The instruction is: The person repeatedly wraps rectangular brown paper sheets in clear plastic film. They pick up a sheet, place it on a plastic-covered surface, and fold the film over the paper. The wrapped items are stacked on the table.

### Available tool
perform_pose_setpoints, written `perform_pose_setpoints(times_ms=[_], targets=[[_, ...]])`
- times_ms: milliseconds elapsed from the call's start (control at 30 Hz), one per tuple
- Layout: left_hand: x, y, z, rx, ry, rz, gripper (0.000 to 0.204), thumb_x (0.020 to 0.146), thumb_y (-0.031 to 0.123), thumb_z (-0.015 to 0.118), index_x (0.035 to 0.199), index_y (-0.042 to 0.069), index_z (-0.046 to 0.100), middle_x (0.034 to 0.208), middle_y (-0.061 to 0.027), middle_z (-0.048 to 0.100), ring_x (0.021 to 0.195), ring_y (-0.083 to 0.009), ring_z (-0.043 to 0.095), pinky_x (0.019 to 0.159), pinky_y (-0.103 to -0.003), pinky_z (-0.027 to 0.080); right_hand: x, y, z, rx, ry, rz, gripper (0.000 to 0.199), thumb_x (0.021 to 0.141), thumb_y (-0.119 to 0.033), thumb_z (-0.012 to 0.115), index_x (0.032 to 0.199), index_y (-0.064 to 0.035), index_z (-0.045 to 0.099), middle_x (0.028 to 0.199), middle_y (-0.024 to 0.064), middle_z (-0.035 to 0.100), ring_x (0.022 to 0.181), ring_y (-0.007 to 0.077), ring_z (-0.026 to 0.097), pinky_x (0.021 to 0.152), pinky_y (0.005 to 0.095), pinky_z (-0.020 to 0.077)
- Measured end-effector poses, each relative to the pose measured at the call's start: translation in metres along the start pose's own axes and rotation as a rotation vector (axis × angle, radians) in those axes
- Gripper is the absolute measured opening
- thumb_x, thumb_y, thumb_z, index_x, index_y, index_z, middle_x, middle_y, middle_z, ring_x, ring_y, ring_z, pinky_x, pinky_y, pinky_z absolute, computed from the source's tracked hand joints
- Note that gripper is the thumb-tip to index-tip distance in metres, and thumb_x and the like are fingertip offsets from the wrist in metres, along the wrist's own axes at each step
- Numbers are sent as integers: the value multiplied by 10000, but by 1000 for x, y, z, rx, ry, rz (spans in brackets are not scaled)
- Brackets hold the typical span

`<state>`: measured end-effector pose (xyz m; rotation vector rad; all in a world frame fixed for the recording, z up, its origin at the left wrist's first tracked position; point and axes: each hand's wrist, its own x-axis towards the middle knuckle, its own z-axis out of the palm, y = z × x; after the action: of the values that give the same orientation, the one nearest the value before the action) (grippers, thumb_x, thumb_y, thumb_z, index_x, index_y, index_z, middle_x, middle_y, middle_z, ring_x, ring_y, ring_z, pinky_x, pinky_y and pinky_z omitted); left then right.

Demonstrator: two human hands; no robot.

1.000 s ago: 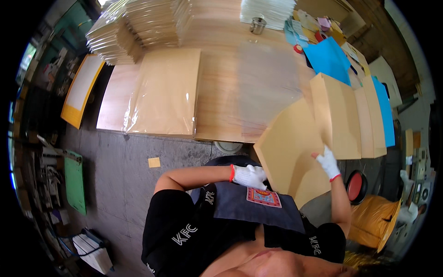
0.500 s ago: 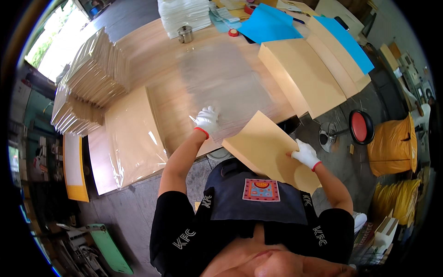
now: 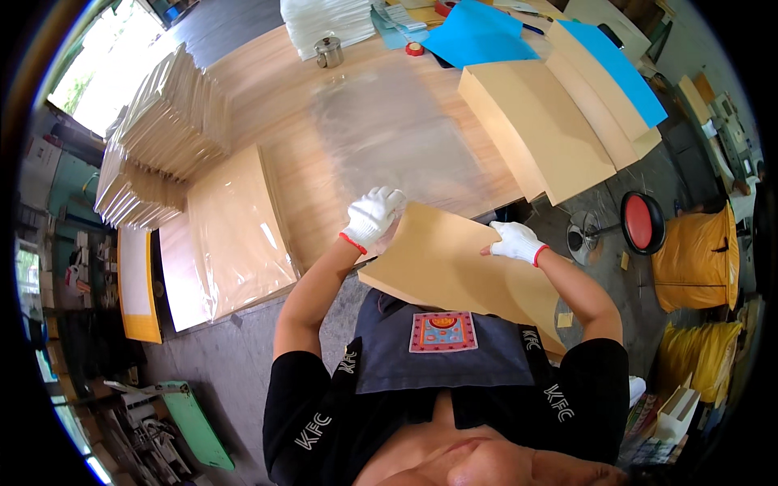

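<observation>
A clear plastic bag lies flat on the wooden table in front of me. At its near edge is my left hand in a white glove with a red cuff, fingers closed and seemingly pinching the plastic. My right hand, gloved the same way, grips the far right edge of a tan cardboard piece, with the thumb on its top face. The cardboard is tilted between my body and the table edge, its far left corner close to my left hand. Whether it is one sheet or several, I cannot tell.
Left of the bag lie plastic-wrapped cardboard sheets, with taller wrapped stacks behind. Tan cardboard stacks and blue sheets sit at right. A metal cup stands farther back. A red-seated stool is on the floor.
The cardboard has moved left and up toward the bag's near edge, carried by my right hand. My left hand has shifted slightly right, its fingers now more curled.
</observation>
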<state>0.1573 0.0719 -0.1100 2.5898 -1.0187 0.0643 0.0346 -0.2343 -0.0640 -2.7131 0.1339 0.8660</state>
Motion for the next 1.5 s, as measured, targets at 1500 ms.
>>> perform_pose_setpoints(times_ms=[1500], targets=[[-65, 88, -6, -1765, 547, -699, 666, 802, 40, 643, 1353, 56, 269, 1189, -100, 520, 1058, -195, 522, 906, -313, 430, 95, -33, -31, 343, 255, -64, 687, 713, -481, 691, 1160, 23, 553, 1071, 202, 638, 1004, 312, 605, 850, 368, 460]])
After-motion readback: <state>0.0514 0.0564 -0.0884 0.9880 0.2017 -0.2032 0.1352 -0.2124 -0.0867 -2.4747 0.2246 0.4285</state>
